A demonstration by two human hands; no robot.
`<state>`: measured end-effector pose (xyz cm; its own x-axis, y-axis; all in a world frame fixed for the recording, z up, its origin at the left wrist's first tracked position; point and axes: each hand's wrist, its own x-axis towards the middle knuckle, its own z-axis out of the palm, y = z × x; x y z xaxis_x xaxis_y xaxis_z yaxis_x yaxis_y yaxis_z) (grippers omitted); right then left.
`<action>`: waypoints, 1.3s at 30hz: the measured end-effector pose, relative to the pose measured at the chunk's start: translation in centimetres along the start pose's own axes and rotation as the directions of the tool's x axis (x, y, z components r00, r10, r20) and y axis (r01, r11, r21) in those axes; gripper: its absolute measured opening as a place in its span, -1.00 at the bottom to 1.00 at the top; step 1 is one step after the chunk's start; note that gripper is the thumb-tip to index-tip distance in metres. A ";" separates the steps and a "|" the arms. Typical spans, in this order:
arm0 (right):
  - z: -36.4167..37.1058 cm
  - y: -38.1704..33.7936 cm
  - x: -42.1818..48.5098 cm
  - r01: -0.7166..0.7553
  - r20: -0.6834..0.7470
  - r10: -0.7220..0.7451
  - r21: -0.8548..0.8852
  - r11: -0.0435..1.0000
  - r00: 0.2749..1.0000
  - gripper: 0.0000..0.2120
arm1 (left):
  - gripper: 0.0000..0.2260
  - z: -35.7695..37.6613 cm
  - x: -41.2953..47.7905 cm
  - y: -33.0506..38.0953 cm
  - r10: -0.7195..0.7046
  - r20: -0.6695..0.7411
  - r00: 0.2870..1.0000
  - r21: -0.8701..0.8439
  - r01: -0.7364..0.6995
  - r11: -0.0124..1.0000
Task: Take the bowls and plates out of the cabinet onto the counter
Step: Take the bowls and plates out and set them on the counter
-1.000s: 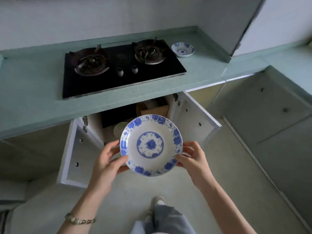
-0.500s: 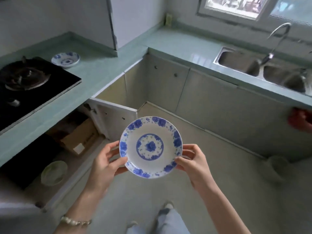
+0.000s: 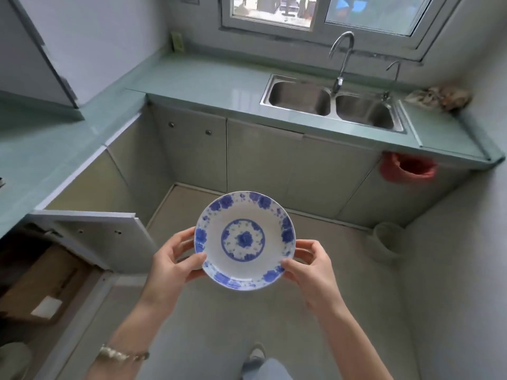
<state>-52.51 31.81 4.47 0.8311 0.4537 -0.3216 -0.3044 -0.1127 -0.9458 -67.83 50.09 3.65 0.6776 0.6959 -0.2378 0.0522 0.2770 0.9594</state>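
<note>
A white plate with a blue flower pattern (image 3: 245,240) is held level in front of me, above the floor. My left hand (image 3: 175,266) grips its left rim and my right hand (image 3: 310,266) grips its right rim. The open cabinet (image 3: 35,272) is at the lower left, its door (image 3: 90,231) swung out, with a cardboard box (image 3: 38,286) inside. A pale bowl (image 3: 12,360) shows at the bottom left corner. The green counter (image 3: 197,78) runs along the left and the far wall.
A steel double sink (image 3: 332,101) with a tall tap (image 3: 341,58) sits in the far counter under a window. A red bag (image 3: 408,171) hangs at the counter's right end. A pale bin (image 3: 386,241) stands on the floor at the right.
My view has turned right from the stove to the sink counter. The plate stays in both hands, in the same place relative to me. The stove and small blue bowl have left the view.
</note>
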 end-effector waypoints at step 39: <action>12.2 -14.1 44.1 0.014 0.190 0.022 -0.183 0.983 0.982 -0.69 | -0.63 4.8 41.7 8.4 0.074 -0.239 0.968 -0.010 -0.078 0.997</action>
<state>-17.27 64.19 4.22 0.7210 0.6105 -0.3277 -0.2025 -0.2666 -0.9423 -35.63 78.23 2.51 0.4842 0.8528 -0.1957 -0.0085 0.2282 0.9736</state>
